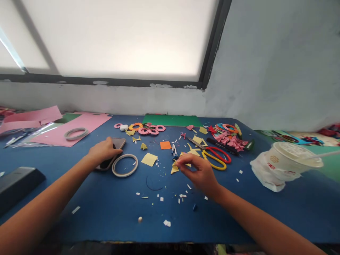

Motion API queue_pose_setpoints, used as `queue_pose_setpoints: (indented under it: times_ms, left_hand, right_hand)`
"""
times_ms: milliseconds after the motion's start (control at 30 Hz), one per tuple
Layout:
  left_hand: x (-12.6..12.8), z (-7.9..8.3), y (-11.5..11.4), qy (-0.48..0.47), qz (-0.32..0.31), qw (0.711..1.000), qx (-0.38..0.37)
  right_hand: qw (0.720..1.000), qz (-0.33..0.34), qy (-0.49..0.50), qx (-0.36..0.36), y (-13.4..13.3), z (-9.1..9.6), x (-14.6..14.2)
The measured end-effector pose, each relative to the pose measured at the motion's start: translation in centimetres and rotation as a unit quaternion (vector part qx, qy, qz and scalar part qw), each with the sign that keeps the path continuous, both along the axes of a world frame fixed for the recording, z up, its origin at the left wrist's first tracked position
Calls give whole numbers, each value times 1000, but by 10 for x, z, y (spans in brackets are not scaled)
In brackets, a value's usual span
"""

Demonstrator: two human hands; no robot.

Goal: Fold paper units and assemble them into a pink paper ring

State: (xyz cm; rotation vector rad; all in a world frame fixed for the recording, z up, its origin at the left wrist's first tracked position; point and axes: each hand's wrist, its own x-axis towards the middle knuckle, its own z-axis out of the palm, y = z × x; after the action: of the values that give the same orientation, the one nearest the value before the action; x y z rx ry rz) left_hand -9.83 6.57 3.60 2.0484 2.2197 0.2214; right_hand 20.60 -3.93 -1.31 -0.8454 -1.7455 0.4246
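Note:
My left hand (103, 150) rests on a phone (113, 156) lying on the blue table (106, 205), fingers curled over it. Just right of the phone lies a ring of tape (124, 165). My right hand (198, 171) pinches a small folded yellow paper piece (174, 168) with thumb and fingertips, low over the table. A flat yellow paper square (149, 159) and an orange square (165, 145) lie between the hands. Red and yellow scissors (214, 156) lie just beyond my right hand.
Pink and orange paper rings (145, 128) and a heap of folded pink pieces (230, 139) lie at the back. A lidded cup on a plastic bag (287, 163) stands right. Pink sheets (79, 127) with another tape roll (75, 133) lie left. A dark box (16, 184) sits near left.

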Motion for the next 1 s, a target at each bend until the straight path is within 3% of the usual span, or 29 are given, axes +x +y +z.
queue_pose_setpoints:
  times_ms: [167, 433, 600, 800, 1000]
  left_hand:
    - [-9, -6, 9, 28, 34, 998, -39]
    - [-15, -12, -6, 36, 36, 998, -34]
    - [-2, -9, -20, 51, 24, 997, 51]
    - [19, -6, -37, 88, -42, 967, 237]
    - [27, -8, -43, 114, -76, 951, 277]
  right_hand:
    - [999, 26, -22, 42, -3, 2, -2]
    - [996, 58, -37, 65, -8, 6, -4]
    - [994, 62, -51, 70, -7, 3, -3]
    - [994, 66, -58, 69, -4, -2, -2]
    - [994, 65, -63, 61, -4, 0, -2]
